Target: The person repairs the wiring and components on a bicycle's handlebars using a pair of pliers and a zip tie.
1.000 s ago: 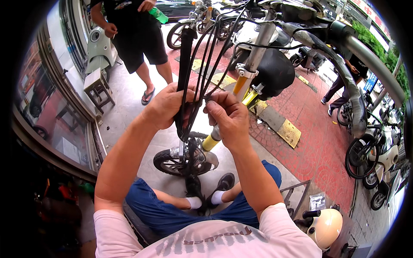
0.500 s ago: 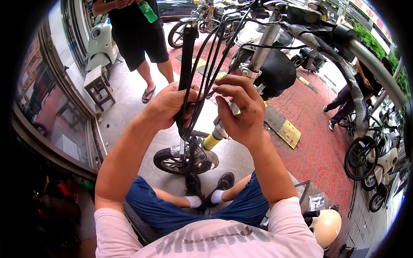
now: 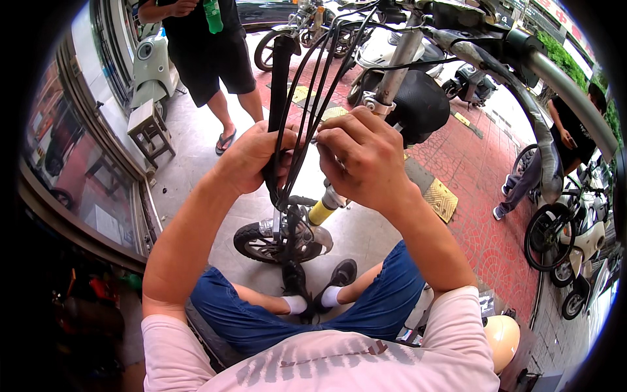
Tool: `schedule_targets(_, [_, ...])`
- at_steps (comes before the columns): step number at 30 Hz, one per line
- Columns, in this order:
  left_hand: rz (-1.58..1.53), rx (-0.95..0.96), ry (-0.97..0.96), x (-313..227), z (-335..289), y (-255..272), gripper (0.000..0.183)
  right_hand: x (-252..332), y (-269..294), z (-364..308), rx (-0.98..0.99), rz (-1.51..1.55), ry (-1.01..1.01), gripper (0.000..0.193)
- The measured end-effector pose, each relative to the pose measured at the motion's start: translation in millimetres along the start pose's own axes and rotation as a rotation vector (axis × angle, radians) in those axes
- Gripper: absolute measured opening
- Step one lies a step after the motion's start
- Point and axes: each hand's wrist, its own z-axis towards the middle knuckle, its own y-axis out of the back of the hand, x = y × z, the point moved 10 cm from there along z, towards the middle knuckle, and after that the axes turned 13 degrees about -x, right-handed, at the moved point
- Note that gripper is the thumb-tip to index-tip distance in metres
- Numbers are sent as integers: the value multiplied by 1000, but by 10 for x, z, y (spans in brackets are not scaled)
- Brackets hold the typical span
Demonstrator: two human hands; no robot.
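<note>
Both hands are up at chest height, close together, on a bundle of black cables [image 3: 302, 124] running down from the handlebar. The left hand [image 3: 251, 160] is wrapped shut around the bundle and a black bar beside it; the right hand [image 3: 362, 160] pinches the cables just beside it. Below them sits a small front wheel [image 3: 264, 243] on the pavement. A bystander in black shorts [image 3: 209, 62] stands well apart.

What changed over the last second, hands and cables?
The right hand rose from lower on the black cables and now pinches them level with the left hand. The bystander's green bottle shifted left. The left hand's grip on the cable bundle stayed as it was.
</note>
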Motion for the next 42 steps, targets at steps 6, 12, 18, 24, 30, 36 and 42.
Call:
schedule_targets(6, [34, 6, -27, -60, -1, -41, 21, -17, -130, -41, 78, -26, 53, 14])
schedule_targets(12, [74, -20, -29, -50, 41, -23, 16, 4, -174, -42, 118, -66, 62, 13])
schedule_targets(18, [108, -8, -58, -54, 108, -33, 19, -77, -230, -17, 159, 14, -35, 11])
schedule_targets(24, [160, 50, -87, -99, 96, -112, 25, -415, -303, -102, 235, 257, -435, 10])
schedule_targets(30, [221, 58, -109, -107, 28, -254, 16, -612, -309, -165, 171, 145, -635, 20])
schedule_targets(36, [173, 48, -86, -98, 44, -113, 20, -612, -337, -214, 282, 355, -745, 15])
schedule_targets(42, [152, 81, -95, -108, 93, -108, 22, -557, -376, -269, 305, 404, -720, 8])
